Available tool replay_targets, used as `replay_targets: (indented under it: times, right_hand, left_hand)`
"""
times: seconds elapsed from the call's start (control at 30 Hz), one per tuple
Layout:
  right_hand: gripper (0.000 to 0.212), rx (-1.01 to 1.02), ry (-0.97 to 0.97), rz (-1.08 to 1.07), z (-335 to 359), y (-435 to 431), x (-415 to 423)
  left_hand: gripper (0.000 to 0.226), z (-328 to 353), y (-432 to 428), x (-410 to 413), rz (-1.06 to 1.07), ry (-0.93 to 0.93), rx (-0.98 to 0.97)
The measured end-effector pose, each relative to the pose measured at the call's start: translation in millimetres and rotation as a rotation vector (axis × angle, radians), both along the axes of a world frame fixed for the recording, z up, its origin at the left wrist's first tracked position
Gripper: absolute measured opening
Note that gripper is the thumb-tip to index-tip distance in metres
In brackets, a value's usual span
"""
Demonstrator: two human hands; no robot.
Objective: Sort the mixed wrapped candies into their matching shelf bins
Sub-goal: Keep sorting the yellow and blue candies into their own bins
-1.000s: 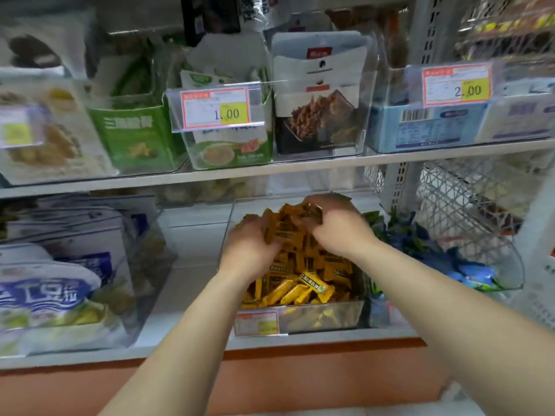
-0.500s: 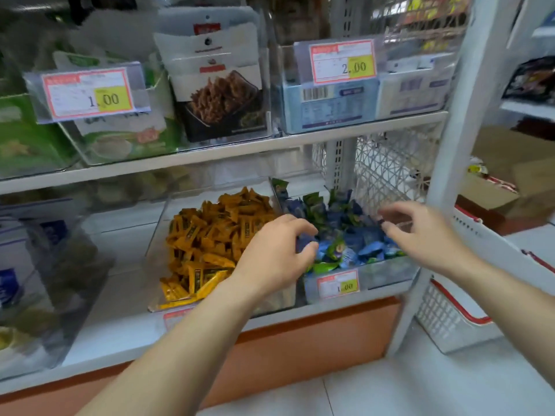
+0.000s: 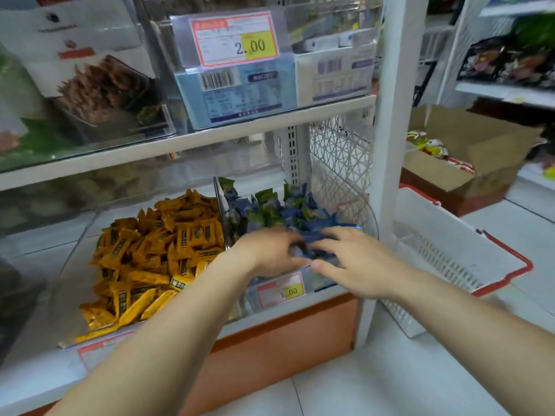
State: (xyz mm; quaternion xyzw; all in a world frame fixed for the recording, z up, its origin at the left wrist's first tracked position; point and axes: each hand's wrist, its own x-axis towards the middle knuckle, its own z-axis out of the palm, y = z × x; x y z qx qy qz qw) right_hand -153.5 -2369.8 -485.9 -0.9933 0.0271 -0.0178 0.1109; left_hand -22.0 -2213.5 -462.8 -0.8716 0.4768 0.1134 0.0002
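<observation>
A clear bin [image 3: 75, 265] on the lower shelf holds a heap of yellow wrapped candies [image 3: 156, 250]. Right of it, a second clear bin [image 3: 318, 285] holds blue wrapped candies [image 3: 300, 214] with green wrapped candies [image 3: 264, 195] mixed in. Both hands are in this right bin at its front. My left hand [image 3: 267, 250] has its fingers curled down into the blue candies; blur hides whether it holds one. My right hand [image 3: 354, 259] rests on the pile with fingers spread and thumb low, almost touching the left hand.
A price tag [image 3: 280, 291] marks the right bin's front. The upper shelf [image 3: 210, 139] hangs close above. A white upright post [image 3: 387, 145] stands right of the bins. A white basket with red handles [image 3: 450, 259] and an open cardboard box [image 3: 480, 157] sit on the floor.
Both hands left the yellow candy bin and moved right. They have now come together and sunk into the front of the blue and green candy bin. The view has swung right.
</observation>
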Motion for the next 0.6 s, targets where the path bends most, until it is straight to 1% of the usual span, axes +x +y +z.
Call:
replay_targets:
  times: [0.1,0.17,0.3,0.43,0.53,0.6]
  right_hand:
    - [0.068,0.006,-0.034,-0.026,-8,-8,-8]
    - [0.068,-0.009,-0.065,-0.023,-14,-11,-11]
    - [0.06,-0.084,-0.077,0.011,-25,-13,-15]
    - [0.058,-0.059,-0.091,0.016,-27,-16,-16]
    - [0.056,-0.054,-0.099,0.019,-26,-15,-14]
    - [0.055,-0.044,-0.103,0.022,-26,-14,-12]
  left_hand:
    - [0.066,-3,-15,18,0.0,0.096,0.121]
    - [0.067,-3,-25,29,0.043,0.082,0.146]
    - [0.054,2,-30,57,0.098,-0.15,0.119]
    - [0.052,4,-28,72,0.205,-0.15,0.06]
    - [0.045,10,-31,71,0.207,-0.283,0.048]
    - [0.04,13,-35,65,0.151,-0.399,-0.025]
